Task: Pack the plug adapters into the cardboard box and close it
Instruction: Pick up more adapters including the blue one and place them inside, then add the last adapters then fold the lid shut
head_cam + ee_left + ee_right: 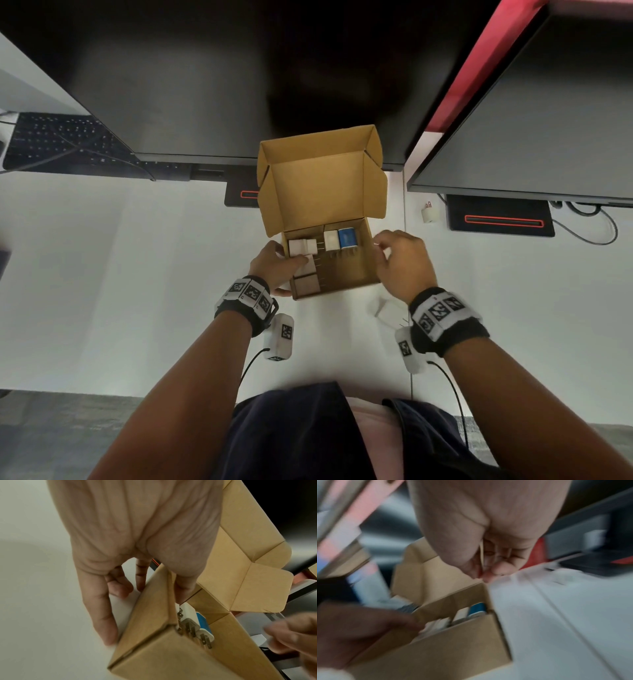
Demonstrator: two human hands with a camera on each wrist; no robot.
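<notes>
Steadying the cardboard box (pixel 337 274) on the tabletop (pixel 137 274) with my left hand (pixel 274 265), thumb inside. 5 plug adapters (pixel 302 246) already in, 1 white adapter (pixel 388 312) outside, lid up. Right hand (pixel 402 260) loosely curled, holding nothing I can see.

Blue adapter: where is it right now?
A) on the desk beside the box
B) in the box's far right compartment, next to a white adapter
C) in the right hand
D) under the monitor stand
B: the blue adapter sits inside the cardboard box, in the far right compartment, right beside a white adapter, and neither hand is touching it.
</notes>
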